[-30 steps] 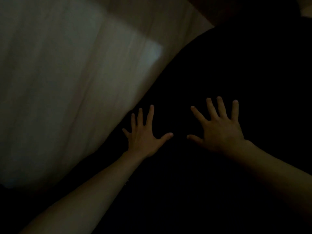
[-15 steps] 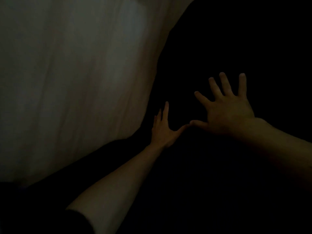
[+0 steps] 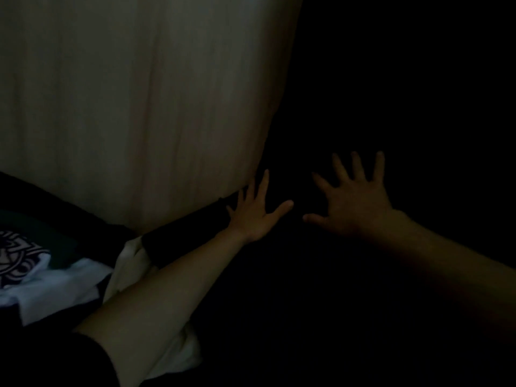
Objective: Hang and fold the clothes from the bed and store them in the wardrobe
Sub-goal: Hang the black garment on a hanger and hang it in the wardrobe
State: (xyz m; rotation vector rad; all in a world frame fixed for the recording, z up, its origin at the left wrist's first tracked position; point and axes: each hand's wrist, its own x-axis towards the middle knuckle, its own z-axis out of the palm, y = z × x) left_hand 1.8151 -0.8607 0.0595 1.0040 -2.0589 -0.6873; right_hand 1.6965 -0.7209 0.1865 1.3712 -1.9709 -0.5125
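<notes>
Although the light is so low that most of its outline is lost, one dark garment (image 3: 307, 289) lies spread on the bed, filling the right and near part of the view. Its visible left edge slants from near left to far right against the pale bedsheet (image 3: 139, 107). Two hands rest flat on it, palms down, fingers straight and splayed, gripping nothing. The left hand (image 3: 258, 212) sits right at that edge, where dark cloth meets sheet. The right hand (image 3: 354, 205) lies just beside it to the right, well inside the cloth, and the two thumbs point at each other with a gap between. I take this for smoothing before a fold, with the left hand nearer the edge that would be lifted. The garment's true long axis cannot be told. Near left, beside and under the left forearm, lie more clothes: one white piece (image 3: 64, 286), one black-and-white patterned piece (image 3: 16, 255), and a cream fold (image 3: 128, 263).
</notes>
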